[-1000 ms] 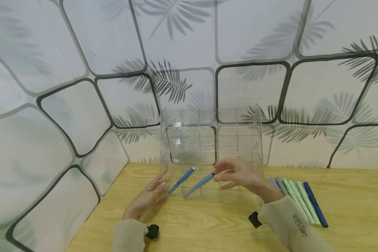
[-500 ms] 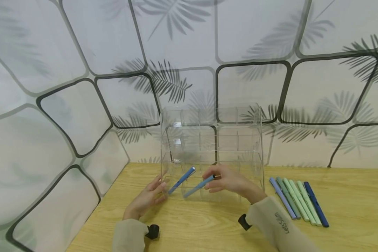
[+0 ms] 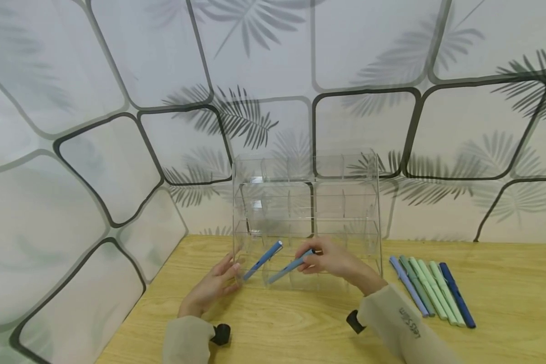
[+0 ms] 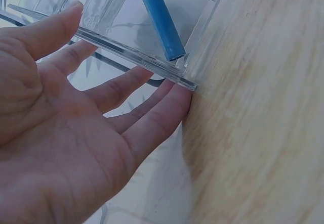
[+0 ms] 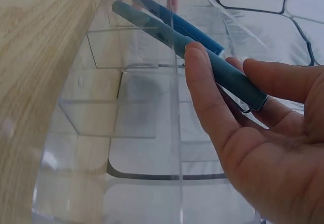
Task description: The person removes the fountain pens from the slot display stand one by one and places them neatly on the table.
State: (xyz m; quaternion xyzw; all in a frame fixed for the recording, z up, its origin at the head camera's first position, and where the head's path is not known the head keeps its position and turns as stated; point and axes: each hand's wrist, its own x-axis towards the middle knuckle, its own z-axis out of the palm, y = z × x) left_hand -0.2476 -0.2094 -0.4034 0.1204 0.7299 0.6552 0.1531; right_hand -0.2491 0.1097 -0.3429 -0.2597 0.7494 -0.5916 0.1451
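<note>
A clear acrylic rack with tiered compartments [image 3: 302, 219] stands against the wall. My right hand [image 3: 332, 260] pinches the capped end of a light blue pen [image 3: 285, 270] between thumb and fingers; its lower end slants down left into a bottom-row compartment. In the right wrist view the pen's clip shows near the fingers. Just left of it, a darker blue pen [image 3: 262, 261] leans in the leftmost bottom compartment. My left hand [image 3: 213, 282] touches the rack's left side panel, its fingers extended along the outside, as the left wrist view [image 4: 101, 107] confirms with the fingertips under the panel edge.
To the right of the rack, several pens lie side by side on the wooden table [image 3: 273, 328]: a lavender pen [image 3: 408, 284], a grey-green pen [image 3: 419, 288], light green pens [image 3: 432, 290] and a navy pen [image 3: 457, 296]. A patterned wall covering [image 3: 273, 76] rises behind.
My right hand has moved left onto the light blue pen and now pinches its capped end. That pen has shifted slightly right. The left hand stays where it was.
</note>
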